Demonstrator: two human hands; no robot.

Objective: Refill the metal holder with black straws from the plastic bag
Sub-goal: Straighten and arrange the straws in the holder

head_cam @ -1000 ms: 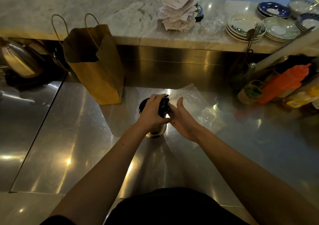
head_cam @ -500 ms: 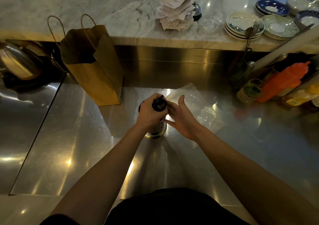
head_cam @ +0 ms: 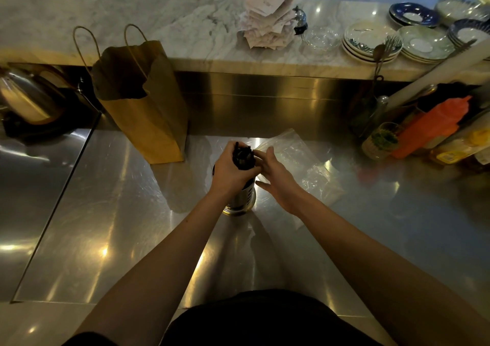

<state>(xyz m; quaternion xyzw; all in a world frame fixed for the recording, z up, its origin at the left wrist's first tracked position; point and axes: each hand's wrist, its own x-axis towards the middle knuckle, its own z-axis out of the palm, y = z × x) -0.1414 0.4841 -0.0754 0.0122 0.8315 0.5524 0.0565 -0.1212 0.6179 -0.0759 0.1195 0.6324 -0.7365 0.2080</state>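
On the brushed stainless-steel counter (head_cam: 119, 213), nearest the body, a perforated cylindrical metal holder (head_cam: 241, 199) is being kept upright, its upper part being hidden by the left hand (head_cam: 233, 169). A tight bundle of thin black plastic straws (head_cam: 243, 157) is being gripped by that hand, fingers curled right round it, directly over the holder's mouth; whether the lower ends are already being seated inside cannot be told. The right hand (head_cam: 278, 178) is being held just beside the bundle with fingers fairly straight, the tips apparently touching the straws and steadying them. The straws are being judged light, smooth and slippery, stiff along their length yet easily crushed, so the bundle is best being taken round its middle with a loose, even grip. Just behind the right hand, the clear, crinkled plastic bag (head_cam: 299, 160) is lying flat and looking largely emptied. Farther back on the left, a brown paper carrier bag (head_cam: 143, 107) is standing open, and stacked patterned plates (head_cam: 371, 40) are being kept on the pale marble ledge (head_cam: 185, 22) beyond.
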